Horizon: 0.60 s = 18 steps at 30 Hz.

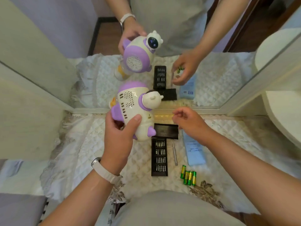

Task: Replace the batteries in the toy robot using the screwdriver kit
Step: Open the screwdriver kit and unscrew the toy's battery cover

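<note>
My left hand (118, 137) grips the white and purple toy robot (133, 108) by its body and holds it tilted above the table, its back with vent holes facing me. My right hand (189, 123) hovers to the robot's right with the fingers curled. The mirror (219, 70) shows small green batteries (180, 69) inside that hand. Several more green batteries (189, 176) lie on the quilted cloth near me. The slim silver screwdriver (175, 154) lies beside the open black bit tray (159, 157), and the tray's black lid (166, 131) sits just beyond.
A light blue packet (194, 150) lies right of the screwdriver. The mirror stands along the table's far edge and repeats the whole scene. A white round stool or cabinet (285, 115) is at the right, a beige wall panel (29, 119) at the left.
</note>
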{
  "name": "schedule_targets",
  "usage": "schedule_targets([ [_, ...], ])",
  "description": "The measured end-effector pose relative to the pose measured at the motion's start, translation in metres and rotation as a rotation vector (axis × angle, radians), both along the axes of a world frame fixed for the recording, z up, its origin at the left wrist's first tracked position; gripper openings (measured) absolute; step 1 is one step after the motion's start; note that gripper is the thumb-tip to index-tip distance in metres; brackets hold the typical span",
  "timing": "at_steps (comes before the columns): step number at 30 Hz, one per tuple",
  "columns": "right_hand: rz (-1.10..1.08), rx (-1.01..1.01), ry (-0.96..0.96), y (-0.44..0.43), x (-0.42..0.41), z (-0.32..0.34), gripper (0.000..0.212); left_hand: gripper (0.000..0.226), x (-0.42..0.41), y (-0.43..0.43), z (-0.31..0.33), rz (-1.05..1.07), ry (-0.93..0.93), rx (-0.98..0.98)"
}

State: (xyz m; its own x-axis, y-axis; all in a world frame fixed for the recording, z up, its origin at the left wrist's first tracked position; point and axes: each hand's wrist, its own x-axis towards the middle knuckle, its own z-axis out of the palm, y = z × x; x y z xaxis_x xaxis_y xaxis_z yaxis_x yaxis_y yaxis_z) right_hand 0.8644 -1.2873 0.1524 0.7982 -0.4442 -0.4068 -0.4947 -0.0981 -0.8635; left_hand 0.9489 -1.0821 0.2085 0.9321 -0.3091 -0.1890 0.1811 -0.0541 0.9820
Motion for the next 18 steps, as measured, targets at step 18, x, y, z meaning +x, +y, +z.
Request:
schedule_targets([
  [18,0.115,0.845,-0.683,0.042,-0.051,0.147,0.072,0.068,-0.045,-0.022,0.077,-0.357,-0.215,-0.189],
])
